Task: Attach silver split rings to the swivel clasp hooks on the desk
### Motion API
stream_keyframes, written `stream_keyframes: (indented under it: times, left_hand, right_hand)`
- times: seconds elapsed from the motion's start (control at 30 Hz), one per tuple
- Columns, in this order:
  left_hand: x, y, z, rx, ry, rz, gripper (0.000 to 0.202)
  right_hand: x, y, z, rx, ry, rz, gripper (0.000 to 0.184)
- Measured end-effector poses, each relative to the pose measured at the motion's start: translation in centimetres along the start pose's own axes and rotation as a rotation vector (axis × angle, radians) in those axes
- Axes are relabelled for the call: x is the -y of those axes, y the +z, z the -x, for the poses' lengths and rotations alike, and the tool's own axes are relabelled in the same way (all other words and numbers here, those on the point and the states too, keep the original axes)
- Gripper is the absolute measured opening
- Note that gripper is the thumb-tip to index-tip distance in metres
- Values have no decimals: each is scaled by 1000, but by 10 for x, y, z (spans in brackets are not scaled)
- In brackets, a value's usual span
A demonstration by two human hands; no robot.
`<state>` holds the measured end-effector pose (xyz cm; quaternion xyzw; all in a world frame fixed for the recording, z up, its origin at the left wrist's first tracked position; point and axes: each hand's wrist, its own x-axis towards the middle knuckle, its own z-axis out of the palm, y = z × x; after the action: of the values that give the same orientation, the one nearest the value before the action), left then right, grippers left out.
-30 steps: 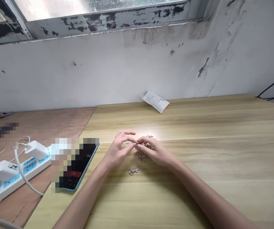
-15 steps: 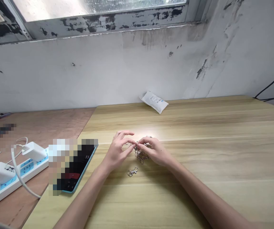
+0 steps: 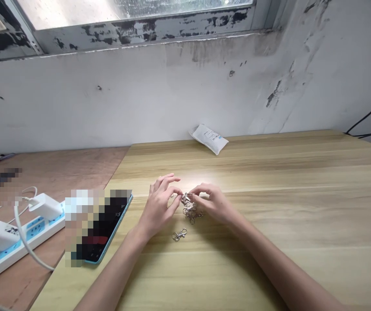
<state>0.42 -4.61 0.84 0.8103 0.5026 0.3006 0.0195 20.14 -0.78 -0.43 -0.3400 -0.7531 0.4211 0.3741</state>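
Observation:
A tangle of metal swivel clasps with split rings (image 3: 190,210) lies on the pale wood-grain table (image 3: 269,207), and one loose clasp (image 3: 179,234) rests just in front of it. My left hand (image 3: 159,206) and my right hand (image 3: 213,203) curve in from either side. Their fingertips reach the top of the tangle, close to one raised clasp. Whether either hand grips it is hidden by the fingers.
A blue-edged phone (image 3: 106,229) lies left of my hands, partly blurred. Beyond it, a white power strip (image 3: 30,235) with plugged-in chargers sits on a lower plywood board (image 3: 59,172). A white packet (image 3: 209,138) leans against the wall at the table's far edge.
My hands have drawn slightly apart, leaving more of the tangle visible between them. One clasp now stands out at the top of the tangle, near my fingertips.

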Motion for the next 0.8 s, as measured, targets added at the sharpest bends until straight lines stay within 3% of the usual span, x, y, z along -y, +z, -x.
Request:
stream_keyframes:
  times: [0.13,0.3,0.53,0.63,0.73,0.8]
  left_hand:
    - [4,2,1,40,-8,-59,13]
    - [2,3,1,5,21,-82,14]
    - [-1,3,2,-10,94,-127,14]
    - [-1,3,2,-13,101,-172,14]
    - [0,3,2,-5,88,-216,14]
    - [3,3,2,-6,66,-233,14]
  right_hand:
    - [2,-2,-1,-31,-87,84,18]
    - [0,4,1,-13,-4,5,24]
    - [1,5,2,177,50,-133,31]
    - [1,2,0,112,93,-135,31]
    - [4,-1,0,12,-68,118,22]
    - [6,-3,0,40,-202,267,18]
